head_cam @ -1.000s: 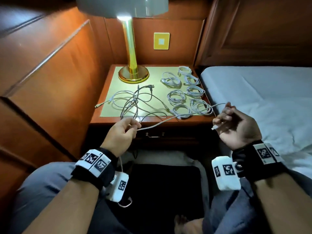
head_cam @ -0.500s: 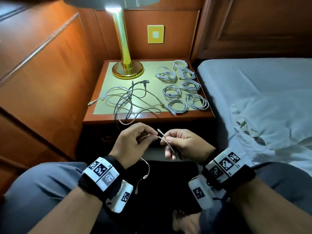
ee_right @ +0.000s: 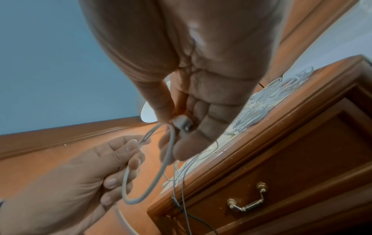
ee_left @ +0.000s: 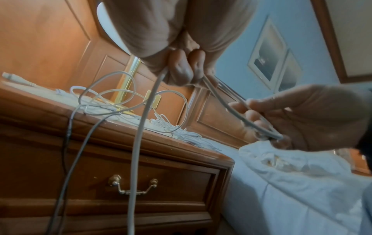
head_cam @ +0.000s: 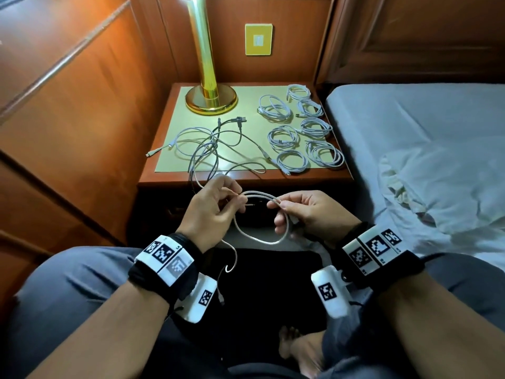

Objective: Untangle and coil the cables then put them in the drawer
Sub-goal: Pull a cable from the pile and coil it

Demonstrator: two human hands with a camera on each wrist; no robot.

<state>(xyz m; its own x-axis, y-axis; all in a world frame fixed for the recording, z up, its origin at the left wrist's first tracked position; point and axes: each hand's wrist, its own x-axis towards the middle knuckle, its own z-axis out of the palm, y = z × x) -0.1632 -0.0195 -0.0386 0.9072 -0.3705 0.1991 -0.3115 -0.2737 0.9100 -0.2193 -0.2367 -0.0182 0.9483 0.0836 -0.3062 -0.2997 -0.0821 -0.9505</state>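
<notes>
Both hands were up in front of the nightstand (head_cam: 175,181), working one thin white cable (head_cam: 257,240) with a smooth round jacket. Left hand (head_cam: 211,212) pinched it between thumb and fingertips, other fingers curled; right hand (head_cam: 314,214) held it closed, thumb against curled fingers, with the cable's white plug end tucked in the fist per the right wrist view. Between the two hands the cable made one round loop hanging below the knuckles, two strands running side by side across the top; a loose tail dropped under the left wrist and curled into a hook. Drawer (ee_left: 141,182) sat under the nightstand top, closed, dark varnished wood with a small brass bail handle (ee_left: 132,186). On top, a pale yellow-green mat (head_cam: 246,132). Right half of the mat carried seven coiled white cables (head_cam: 297,132), flat round bundles in rough rows, near each other. Left half held a tangled pile (head_cam: 210,149) of grey, white and dark cables, a few strands sagging over the front edge. Polished brass lamp (head_cam: 210,99) with a round base stood at the back of the mat. Bed (head_cam: 423,138) with wrinkled pale sheet lay just beside the nightstand on the right
</notes>
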